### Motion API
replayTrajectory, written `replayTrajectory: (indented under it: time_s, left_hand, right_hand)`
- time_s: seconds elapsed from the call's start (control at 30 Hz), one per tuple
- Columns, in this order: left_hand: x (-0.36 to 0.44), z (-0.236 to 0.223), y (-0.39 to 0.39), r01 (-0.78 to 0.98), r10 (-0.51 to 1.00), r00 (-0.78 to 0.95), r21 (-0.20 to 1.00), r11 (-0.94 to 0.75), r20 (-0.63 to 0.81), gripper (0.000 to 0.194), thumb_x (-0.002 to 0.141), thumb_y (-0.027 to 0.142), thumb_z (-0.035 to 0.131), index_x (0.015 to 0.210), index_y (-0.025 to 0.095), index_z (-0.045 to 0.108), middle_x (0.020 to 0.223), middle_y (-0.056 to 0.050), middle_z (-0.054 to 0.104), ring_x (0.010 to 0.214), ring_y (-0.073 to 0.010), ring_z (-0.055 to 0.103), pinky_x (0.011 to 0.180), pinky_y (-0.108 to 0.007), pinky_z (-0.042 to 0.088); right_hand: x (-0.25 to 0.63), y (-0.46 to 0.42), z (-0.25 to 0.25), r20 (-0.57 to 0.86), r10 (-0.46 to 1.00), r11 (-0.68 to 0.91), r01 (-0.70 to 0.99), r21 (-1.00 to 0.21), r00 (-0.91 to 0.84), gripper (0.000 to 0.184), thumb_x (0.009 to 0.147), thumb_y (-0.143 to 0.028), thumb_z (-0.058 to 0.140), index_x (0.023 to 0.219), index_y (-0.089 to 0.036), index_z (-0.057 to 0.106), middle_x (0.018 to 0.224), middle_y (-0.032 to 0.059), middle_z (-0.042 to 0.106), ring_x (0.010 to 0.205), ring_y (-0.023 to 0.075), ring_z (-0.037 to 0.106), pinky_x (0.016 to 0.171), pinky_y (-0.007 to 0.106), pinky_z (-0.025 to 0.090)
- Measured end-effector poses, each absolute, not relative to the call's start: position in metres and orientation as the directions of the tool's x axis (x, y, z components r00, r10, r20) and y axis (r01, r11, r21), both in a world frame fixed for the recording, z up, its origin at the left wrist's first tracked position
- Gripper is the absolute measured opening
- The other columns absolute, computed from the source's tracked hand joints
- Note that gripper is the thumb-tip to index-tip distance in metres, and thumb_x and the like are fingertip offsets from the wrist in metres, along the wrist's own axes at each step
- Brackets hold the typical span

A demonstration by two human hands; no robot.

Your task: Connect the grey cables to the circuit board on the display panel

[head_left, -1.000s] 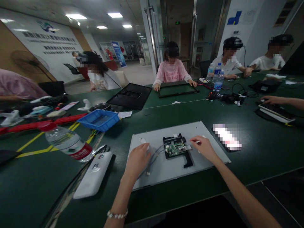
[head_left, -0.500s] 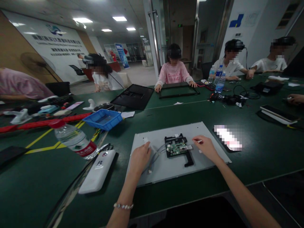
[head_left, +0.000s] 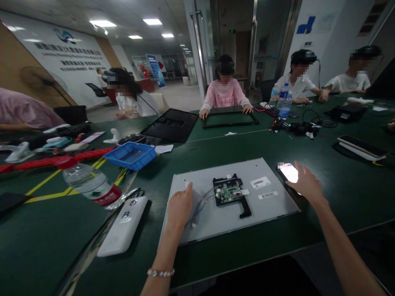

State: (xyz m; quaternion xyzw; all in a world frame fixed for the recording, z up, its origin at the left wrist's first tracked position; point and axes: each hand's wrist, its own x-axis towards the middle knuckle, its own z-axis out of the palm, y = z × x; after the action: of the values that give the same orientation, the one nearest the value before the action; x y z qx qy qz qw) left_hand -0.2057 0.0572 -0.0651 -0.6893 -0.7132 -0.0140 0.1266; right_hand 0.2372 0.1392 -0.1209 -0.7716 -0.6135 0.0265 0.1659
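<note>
A flat grey metal display panel point(head_left: 212, 226) lies on the green table in front of me. On its middle sits a black bracket point(head_left: 246, 209) carrying a green circuit board point(head_left: 226, 194), from which grey cables point(head_left: 202, 204) run left. My left hand point(head_left: 180, 207) rests at the panel's left side, fingers curled closed; a small whitish bit shows by the fingertips, too small to name. Beyond the panel's right edge, my right hand point(head_left: 308, 185) is over a lit phone point(head_left: 289, 172), thumb and fingers spread. Whether it touches the phone is unclear.
To the left are a white power bank point(head_left: 123, 226), a tilted water bottle point(head_left: 92, 185) and a blue tray point(head_left: 131, 155). Across the table a person's hands rest on a black frame point(head_left: 230, 125), beside a black back cover point(head_left: 169, 125). Bottles point(head_left: 285, 107) and cables stand farther right.
My right hand has moved right, from beside the circuit board to the phone, and its fingers have spread. Two white labels on the panel are now uncovered. My left hand stays near the same spot.
</note>
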Motion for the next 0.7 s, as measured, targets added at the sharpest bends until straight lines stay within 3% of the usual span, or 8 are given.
replayTrajectory:
  time_s: [0.2, 0.37, 0.47, 0.57, 0.7]
  left_hand:
    - [-0.195, -0.054, 0.048, 0.978, 0.973, 0.022, -0.209, 0.027, 0.228, 0.041, 0.089, 0.011, 0.034, 0.13, 0.011, 0.042, 0.081, -0.01, 0.067, 0.079, -0.0222, 0.063, 0.075, -0.032, 0.044]
    - [-0.176, -0.043, 0.032, 0.972, 0.965, 0.011, -0.23, 0.051, 0.261, 0.033, 0.088, 0.01, 0.036, 0.118, 0.011, 0.048, 0.071, -0.007, 0.064, 0.074, -0.0226, 0.063, 0.071, -0.031, 0.044]
    - [-0.164, -0.039, 0.023, 0.974, 0.968, -0.015, -0.215, 0.071, 0.251, 0.025, 0.088, 0.009, 0.036, 0.108, 0.013, 0.051, 0.067, -0.006, 0.062, 0.072, -0.0226, 0.063, 0.069, -0.03, 0.043]
    - [-0.151, -0.039, 0.018, 0.978, 0.977, -0.045, -0.191, 0.085, 0.206, 0.021, 0.088, 0.009, 0.035, 0.099, 0.014, 0.052, 0.065, -0.006, 0.061, 0.072, -0.0226, 0.063, 0.069, -0.03, 0.044]
    - [-0.135, -0.047, 0.015, 0.98, 0.981, -0.056, -0.178, 0.09, 0.188, 0.026, 0.086, 0.004, 0.031, 0.1, 0.013, 0.052, 0.065, -0.006, 0.062, 0.074, -0.0222, 0.064, 0.071, -0.031, 0.044]
  right_hand:
    - [0.239, 0.147, -0.125, 0.164, 0.966, -0.129, 0.919, -0.371, 0.202, 0.091, 0.071, -0.044, 0.059, 0.145, -0.024, 0.01, 0.135, 0.022, 0.035, 0.108, 0.0381, 0.052, 0.077, 0.045, 0.045]
    - [0.241, 0.15, -0.124, 0.208, 0.949, -0.142, 0.912, -0.386, 0.236, 0.088, 0.074, -0.044, 0.057, 0.145, -0.022, 0.01, 0.136, 0.0213, 0.034, 0.11, 0.0373, 0.052, 0.079, 0.045, 0.045]
    - [0.234, 0.147, -0.121, 0.248, 0.942, -0.126, 0.924, -0.361, 0.226, 0.084, 0.075, -0.044, 0.056, 0.144, -0.021, 0.014, 0.136, 0.0211, 0.034, 0.115, 0.0393, 0.046, 0.084, 0.051, 0.042]
    - [0.212, 0.14, -0.112, 0.316, 0.94, -0.008, 0.933, -0.359, 0.13, 0.079, 0.078, -0.043, 0.054, 0.144, -0.02, 0.018, 0.138, 0.0196, 0.036, 0.125, 0.0396, 0.035, 0.093, 0.057, 0.035]
    - [0.157, 0.121, -0.09, 0.377, 0.922, 0.262, 0.863, -0.432, -0.091, 0.071, 0.083, -0.036, 0.05, 0.144, -0.021, 0.019, 0.137, 0.0154, 0.039, 0.127, 0.0343, 0.035, 0.101, 0.054, 0.032]
